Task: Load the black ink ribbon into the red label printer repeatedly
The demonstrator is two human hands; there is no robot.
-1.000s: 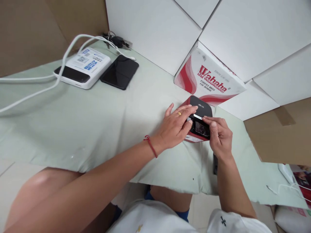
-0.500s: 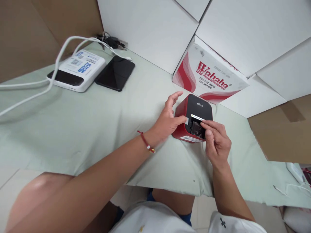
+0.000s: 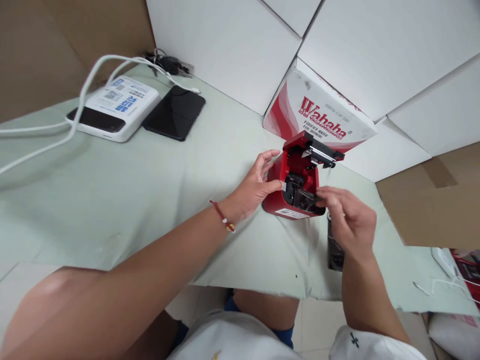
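Note:
A small red and black label printer [image 3: 294, 204] stands on the green-covered table, its lid [image 3: 318, 152] tilted up at the back and its red inside showing. My left hand [image 3: 258, 185] grips the printer's left side, thumb on a light grey button [image 3: 284, 186] and fingers curled behind. At the front right corner, my right hand [image 3: 348, 215] is closed, thumb and fingertips pinching the end of dark, see-through plastic film [image 3: 304, 198] that lies across the front opening. Partly behind my right wrist lies a black object [image 3: 335, 245], its kind unclear.
Behind the printer a Wahaha water carton [image 3: 318, 112] leans by white boxes [image 3: 375, 50]. To the left lie a black phone [image 3: 175, 112], a white device with cables [image 3: 123, 107] and keys [image 3: 168, 62]. Cardboard [image 3: 435, 200] borders the right side.
The printer's lid has swung up from closed to open. My left hand has shifted from the top to the printer's left side. My right hand has moved slightly right.

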